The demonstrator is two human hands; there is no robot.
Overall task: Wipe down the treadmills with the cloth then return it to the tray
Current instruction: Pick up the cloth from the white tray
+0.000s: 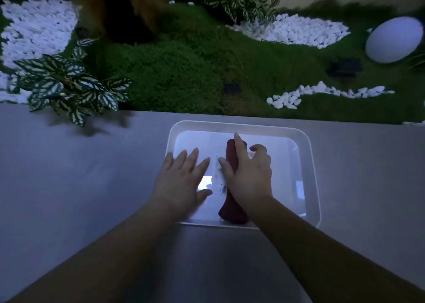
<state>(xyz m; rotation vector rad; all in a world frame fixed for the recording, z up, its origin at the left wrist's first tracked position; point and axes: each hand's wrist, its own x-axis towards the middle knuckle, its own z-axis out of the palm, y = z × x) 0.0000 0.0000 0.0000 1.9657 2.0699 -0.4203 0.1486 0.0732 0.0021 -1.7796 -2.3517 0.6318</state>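
A dark red cloth (232, 213), rolled lengthwise, lies inside a clear plastic tray (309, 164) on a grey ledge. My right hand (247, 174) rests on top of the roll with fingers curled around it; its forefinger points along the far end. My left hand (181, 178) is flat, fingers spread, over the left part of the tray, holding nothing. A white label shows between the two hands. No treadmill is in view.
The grey ledge (69, 176) spreads left and right of the tray. Behind it lies a decorative bed with green moss (184, 68), white pebbles (294, 29), striped-leaf plants (69, 86) and a white egg-shaped lamp (393, 39).
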